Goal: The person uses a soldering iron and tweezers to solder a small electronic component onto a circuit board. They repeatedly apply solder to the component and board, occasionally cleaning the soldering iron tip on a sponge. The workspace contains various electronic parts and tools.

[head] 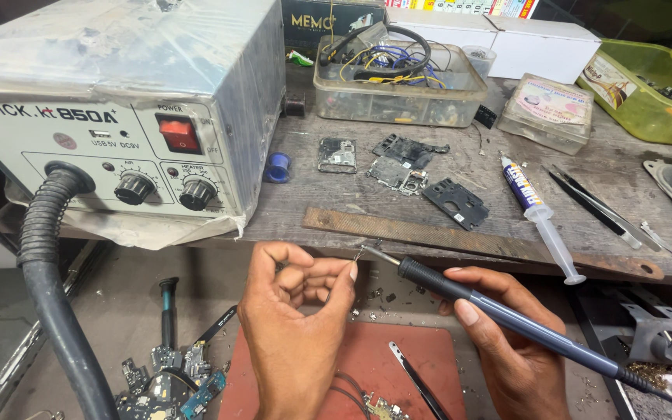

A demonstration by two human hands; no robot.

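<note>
— While pinched between thumb and forefinger of left hand [301, 311]: small bent metal piece [359, 253], thin, shiny, just off the front edge of the wooden shelf [398, 148]. Fingers closed tight on it.
— Right hand [507, 342]: closed around soldering iron [507, 315], smooth dark-blue barrel, black ribbed collar, tip [375, 253] at the metal piece. Risk judged: fingertip burn, so little metal between heat and skin.
— Also a slip, dropping the piece among debris above the red mat [367, 362].
— Noted near the shelf's left edge: grey hot-air station [110, 101], plastic-wrapped, corrugated hose [52, 295]. Along its front edge: rusty flat file [460, 241], clear syringe [542, 218], bare circuit frames [398, 167].
</note>
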